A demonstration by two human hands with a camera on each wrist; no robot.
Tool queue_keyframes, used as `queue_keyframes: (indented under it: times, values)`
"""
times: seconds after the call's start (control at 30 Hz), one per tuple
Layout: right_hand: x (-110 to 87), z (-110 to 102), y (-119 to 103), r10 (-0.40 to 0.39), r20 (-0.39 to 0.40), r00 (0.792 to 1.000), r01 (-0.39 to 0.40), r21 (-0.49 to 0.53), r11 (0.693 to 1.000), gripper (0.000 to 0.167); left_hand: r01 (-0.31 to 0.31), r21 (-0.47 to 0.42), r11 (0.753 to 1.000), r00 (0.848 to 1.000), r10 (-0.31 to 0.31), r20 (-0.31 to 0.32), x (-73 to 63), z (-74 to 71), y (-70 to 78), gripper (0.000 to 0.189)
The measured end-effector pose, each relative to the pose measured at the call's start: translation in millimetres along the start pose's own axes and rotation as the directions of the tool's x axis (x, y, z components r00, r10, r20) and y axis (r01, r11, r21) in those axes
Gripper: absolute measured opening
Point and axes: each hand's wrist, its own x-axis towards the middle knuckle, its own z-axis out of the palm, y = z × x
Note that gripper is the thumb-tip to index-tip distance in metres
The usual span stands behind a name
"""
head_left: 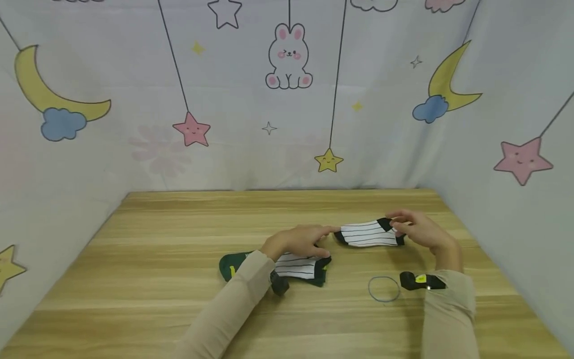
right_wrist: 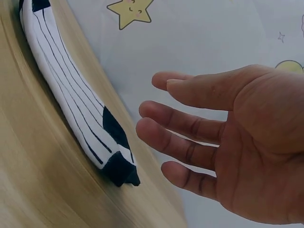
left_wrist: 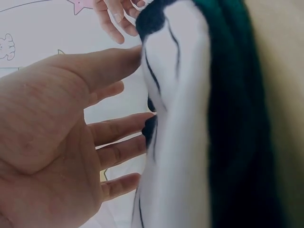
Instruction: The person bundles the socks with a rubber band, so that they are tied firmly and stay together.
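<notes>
A white sock with black stripes lies flat at the right, its dark toe pointing left. My right hand hovers at its cuff end, fingers loosely bent and apart from the sock in the right wrist view. Under my left hand lies a second striped sock, on top of a dark green sock. The left fingers extend over that sock, the thumb by its dark end, while the index fingertip reaches the toe of the right-hand sock. My left forearm hides part of the pile.
A thin blue ring lies on the wooden table, between the forearms. Black straps with small camera units sit on both wrists. A white printed curtain hangs along the back and sides of the table.
</notes>
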Motion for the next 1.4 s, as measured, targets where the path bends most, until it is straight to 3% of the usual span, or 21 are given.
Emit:
queue_keyframes:
  times: [0.27,0.4,0.67,0.9,1.07,1.23,1.4]
  values:
    - [2.9,5,1,0.034,0.017,0.999,-0.034,0.015,0.999,0.038,0.037,0.071,0.997,0.999,-0.037,0.005,5.3,0.2,-0.5,0.067]
    - [3.2,7,2,0.072,0.029,0.997,-0.072,-0.003,0.997,0.042,0.065,0.091,0.994,0.997,-0.068,0.031,7.2,-0.3,2.5,0.066]
    - [3.4,13,5,0.124,0.054,0.991,-0.124,-0.017,0.992,0.047,0.107,0.223,0.969,0.987,-0.131,0.095,13.0,4.3,11.4,0.067]
    - [4.8,9,11,0.185,0.062,0.981,-0.183,-0.034,0.983,0.052,0.121,0.234,0.965,0.985,-0.147,0.094,16.6,5.6,15.6,0.061]
    - [2.7,9,10,0.180,0.061,0.982,-0.177,-0.048,0.983,0.055,0.114,0.234,0.966,0.985,-0.140,0.097,17.2,6.0,15.7,0.055]
    - [4.2,11,12,0.198,0.080,0.977,-0.199,0.001,0.980,0.051,0.112,0.208,0.972,0.989,-0.130,0.077,15.7,6.0,14.7,0.051]
    - [4.1,11,11,0.244,0.077,0.967,-0.243,-0.022,0.970,0.045,0.103,0.188,0.977,0.991,-0.117,0.065,14.2,4.7,16.1,0.043]
